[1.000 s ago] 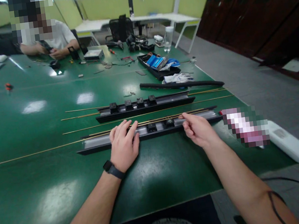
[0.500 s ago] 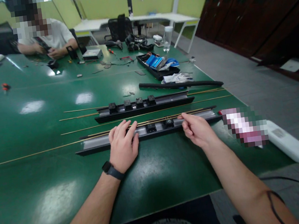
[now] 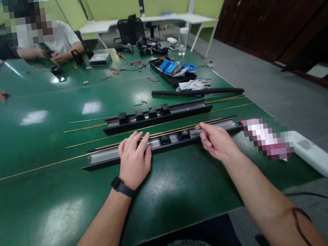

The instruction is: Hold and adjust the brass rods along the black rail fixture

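A long black channel (image 3: 104, 156) with a silvery inside lies across the table before me. Two small black blocks (image 3: 165, 139) are set in it, and thin brass rods (image 3: 171, 131) run along its far edge. My left hand (image 3: 134, 155), a watch on its wrist, lies over the channel with fingers stretched out, its fingertips near the rods. At the right, my right hand (image 3: 216, 140) pinches a brass rod between thumb and forefinger, the other fingers curled in. Behind lies a second channel (image 3: 158, 121) holding several black blocks (image 3: 139, 114).
Farther back are a black tube (image 3: 198, 92), a white glove (image 3: 194, 84) and a black tray (image 3: 173, 80) with blue packets. A white power strip (image 3: 316, 154) lies at the right edge. A co-worker (image 3: 50, 41) sits across the table.
The view has shifted very slightly. Both hands keep nearly the same places on the channel and rods.
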The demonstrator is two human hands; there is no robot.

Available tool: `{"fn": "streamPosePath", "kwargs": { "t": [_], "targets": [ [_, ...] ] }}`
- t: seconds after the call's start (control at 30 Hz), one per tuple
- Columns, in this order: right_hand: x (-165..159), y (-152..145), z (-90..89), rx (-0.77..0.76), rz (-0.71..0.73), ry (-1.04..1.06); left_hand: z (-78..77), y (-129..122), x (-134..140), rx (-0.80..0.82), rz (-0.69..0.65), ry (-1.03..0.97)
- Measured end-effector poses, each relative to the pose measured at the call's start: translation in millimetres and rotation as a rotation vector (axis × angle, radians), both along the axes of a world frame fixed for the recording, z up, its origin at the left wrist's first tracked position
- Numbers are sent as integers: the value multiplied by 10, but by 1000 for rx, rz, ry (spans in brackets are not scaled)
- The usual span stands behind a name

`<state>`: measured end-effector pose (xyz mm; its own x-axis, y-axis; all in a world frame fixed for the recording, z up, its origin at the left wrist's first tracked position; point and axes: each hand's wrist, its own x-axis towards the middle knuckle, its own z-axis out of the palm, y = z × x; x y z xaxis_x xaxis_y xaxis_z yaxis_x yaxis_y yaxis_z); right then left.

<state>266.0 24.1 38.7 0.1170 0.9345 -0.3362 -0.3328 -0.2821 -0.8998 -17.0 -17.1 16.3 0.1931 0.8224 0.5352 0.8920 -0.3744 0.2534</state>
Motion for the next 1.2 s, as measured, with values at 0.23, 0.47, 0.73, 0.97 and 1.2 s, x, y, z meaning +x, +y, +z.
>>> {"fn": "streamPosePath", "kwargs": {
  "t": [0.23, 0.47, 0.73, 0.97, 1.2],
  "targets": [
    [26, 19, -4, 20, -68, 16, -8, 4, 3, 3, 1, -5],
    [4, 13, 7, -8, -38, -2, -2, 0, 2, 0, -1, -6],
    [35, 33, -17, 17, -98, 5, -3, 3, 5, 1, -7, -11],
    [1, 10, -9, 13, 0, -13, -14, 8, 0, 12, -5, -1],
    [30, 30, -19, 21, -81, -1, -25, 15, -4, 9, -4, -4]
  ]
}}
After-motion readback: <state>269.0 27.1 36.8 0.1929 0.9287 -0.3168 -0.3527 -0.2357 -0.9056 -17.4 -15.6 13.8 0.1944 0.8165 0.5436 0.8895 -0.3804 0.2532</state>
